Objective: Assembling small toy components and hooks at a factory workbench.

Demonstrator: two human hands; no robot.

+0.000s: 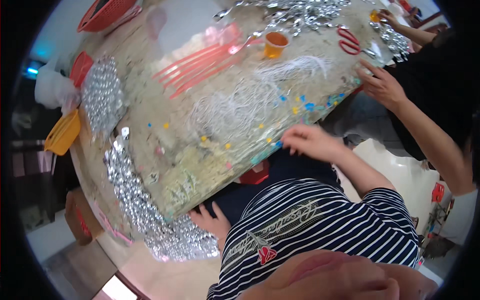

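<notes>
My left hand [212,222] is low beside the table's near edge, fingers apart, next to a long bundle of silver beaded strands [131,192] that hangs over the edge. My right hand [309,142] is at the same edge further right, its fingers curled together. A small blue bit [278,144] shows by its fingertips; whether anything is pinched there is too small to make out. On the table beyond lies a loose tangle of white string [230,110], with small yellow and blue pieces scattered around it.
Further back are pink strips [200,65], an orange-filled cup [276,45], red-handled scissors [349,41] and more silver strands [300,15]. At left sit a bagged silver bundle [103,95] and a yellow basket [63,132]. Another person's hand [382,82] rests at the right edge.
</notes>
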